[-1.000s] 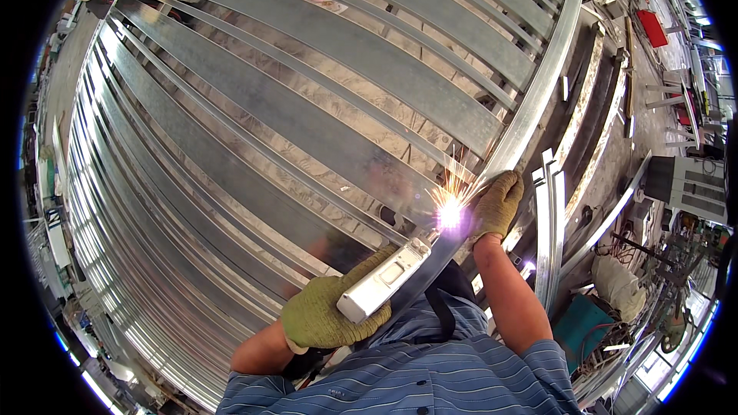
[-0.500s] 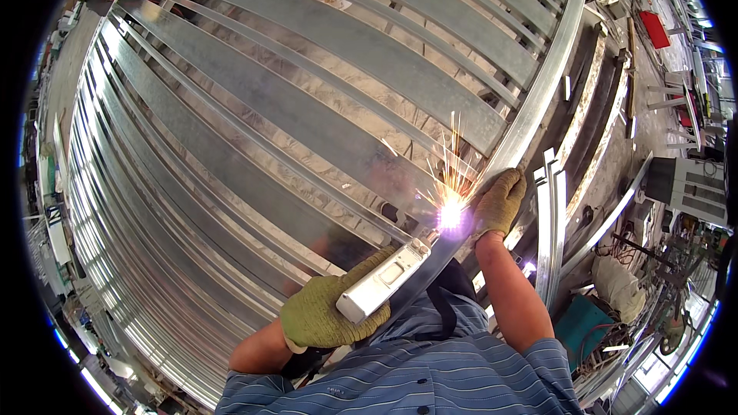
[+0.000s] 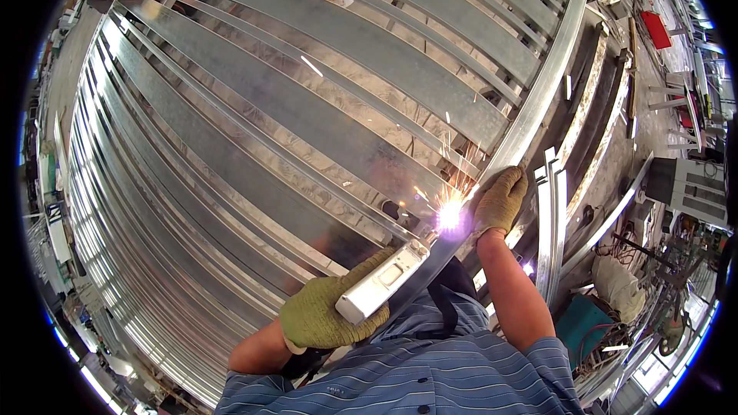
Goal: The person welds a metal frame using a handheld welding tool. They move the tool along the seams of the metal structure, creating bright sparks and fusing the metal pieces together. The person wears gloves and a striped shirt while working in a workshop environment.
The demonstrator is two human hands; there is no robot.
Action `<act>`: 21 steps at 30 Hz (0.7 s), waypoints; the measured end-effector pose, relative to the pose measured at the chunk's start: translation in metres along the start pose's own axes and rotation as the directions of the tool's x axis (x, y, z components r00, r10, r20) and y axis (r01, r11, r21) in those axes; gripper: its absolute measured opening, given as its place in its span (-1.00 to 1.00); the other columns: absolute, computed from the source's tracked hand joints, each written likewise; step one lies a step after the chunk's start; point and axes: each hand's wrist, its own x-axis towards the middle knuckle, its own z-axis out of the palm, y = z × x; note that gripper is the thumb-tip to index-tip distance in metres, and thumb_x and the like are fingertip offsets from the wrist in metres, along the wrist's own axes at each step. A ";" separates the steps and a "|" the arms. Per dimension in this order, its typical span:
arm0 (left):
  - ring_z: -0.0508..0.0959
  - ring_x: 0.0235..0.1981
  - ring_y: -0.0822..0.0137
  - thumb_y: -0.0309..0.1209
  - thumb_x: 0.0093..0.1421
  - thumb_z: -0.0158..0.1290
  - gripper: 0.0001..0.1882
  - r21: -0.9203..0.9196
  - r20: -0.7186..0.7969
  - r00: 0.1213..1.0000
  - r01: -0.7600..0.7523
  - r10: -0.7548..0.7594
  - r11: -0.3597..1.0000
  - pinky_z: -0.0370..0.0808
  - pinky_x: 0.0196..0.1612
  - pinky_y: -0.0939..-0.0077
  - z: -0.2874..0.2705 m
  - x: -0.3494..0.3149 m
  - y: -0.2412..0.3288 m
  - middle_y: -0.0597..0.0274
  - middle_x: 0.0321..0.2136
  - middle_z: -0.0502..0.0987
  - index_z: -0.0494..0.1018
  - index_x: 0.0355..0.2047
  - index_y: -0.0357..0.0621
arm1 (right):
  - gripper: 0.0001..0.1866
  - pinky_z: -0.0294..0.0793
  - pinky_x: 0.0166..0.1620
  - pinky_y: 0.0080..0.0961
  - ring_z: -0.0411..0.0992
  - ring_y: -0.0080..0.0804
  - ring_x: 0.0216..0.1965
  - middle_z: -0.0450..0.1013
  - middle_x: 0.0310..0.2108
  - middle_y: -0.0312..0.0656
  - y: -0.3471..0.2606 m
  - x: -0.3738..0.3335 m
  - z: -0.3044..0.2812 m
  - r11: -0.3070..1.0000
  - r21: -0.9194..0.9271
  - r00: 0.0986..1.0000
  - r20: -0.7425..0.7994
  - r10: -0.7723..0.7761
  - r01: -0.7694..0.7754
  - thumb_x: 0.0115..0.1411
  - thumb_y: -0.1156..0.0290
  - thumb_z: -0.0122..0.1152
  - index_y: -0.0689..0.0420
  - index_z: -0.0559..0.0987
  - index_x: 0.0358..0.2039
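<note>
My left hand [image 3: 327, 315], in a green-yellow work glove, is closed around a boxy white welding torch [image 3: 383, 283] that points up and to the right. At its tip a bright weld glow [image 3: 452, 217] throws sparks over a slat joint, and the glare hides the spot itself. The joint lies at the edge rail [image 3: 538, 111] of a large galvanized steel frame with many parallel slats [image 3: 261, 96]. Just right of the glow, my gloved right hand [image 3: 500, 198] is curled over the edge rail; its fingertips are partly hidden.
Loose metal profiles [image 3: 547, 223] stand beside my right forearm. Rusty, pale-streaked beams [image 3: 588, 100] lie beyond the rail. Farther right are a grey stool-like object [image 3: 688, 190], a teal box [image 3: 584, 327] and a red panel [image 3: 655, 29]. Sandy floor shows between the slats.
Both hands and the torch hold almost the same place. The tall upward spray of sparks has become shorter, with stray streaks flying off over the slats.
</note>
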 end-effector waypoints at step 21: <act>0.80 -0.30 -0.04 -0.25 0.28 0.41 -0.10 -0.073 -0.020 1.000 -0.015 0.014 0.997 0.72 -0.20 0.23 0.005 -0.009 -0.009 -0.04 -0.28 0.77 0.27 0.58 0.05 | -0.40 0.46 0.26 -0.18 0.53 0.03 0.11 0.59 0.08 0.16 0.027 0.013 0.002 0.992 -0.047 0.991 -0.058 -0.124 0.121 0.66 0.03 -0.08 0.39 0.54 0.24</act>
